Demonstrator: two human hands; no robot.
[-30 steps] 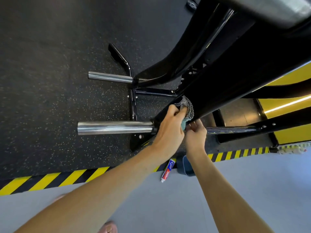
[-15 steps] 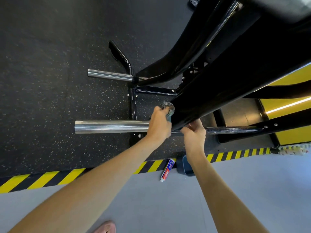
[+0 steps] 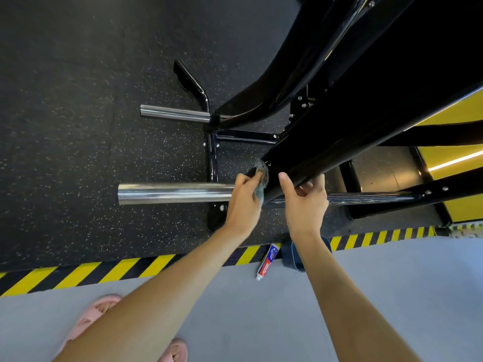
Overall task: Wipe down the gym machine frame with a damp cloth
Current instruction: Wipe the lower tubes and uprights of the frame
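This is a gym. A heavy machine frame of glossy black steel tubing (image 3: 352, 142) stands bolted together on a black rubber floor flecked with pale specks (image 3: 78, 126), the kind laid in weight rooms. Two polished chrome pegs for weight plates stick out from the left of the frame, a long one (image 3: 175, 193) nearer and a short one (image 3: 175, 113) farther. In front of the frame, a yellow-and-black striped hazard strip (image 3: 117, 270) edges the rubber against smooth grey flooring (image 3: 235, 322).

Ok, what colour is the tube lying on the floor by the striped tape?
Red, white and blue tube, clearest in the head view.
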